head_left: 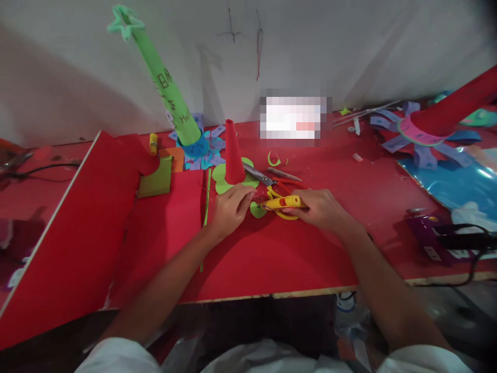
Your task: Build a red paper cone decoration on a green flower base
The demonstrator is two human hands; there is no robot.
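My right hand (320,207) is closed around a yellow glue gun (285,202), its tip pointing left over a small green paper piece (257,210). Just left of that piece, my left hand (231,210) has its thumb and fingers pinched together; what they hold, if anything, is too small to make out. Behind the left hand, a red paper cone (234,155) stands upright on a green petal-shaped paper base (220,178). Scissors (258,175) with orange handles lie beside the cone, along with a pencil-like stick (285,174).
A tall green paper tube (166,83) with a star top stands at the back left. On the left are a leaning red board (66,243), a glue stick (154,144) and a green pad (157,178). At right lie a red tube (462,106) and a purple box (425,238).
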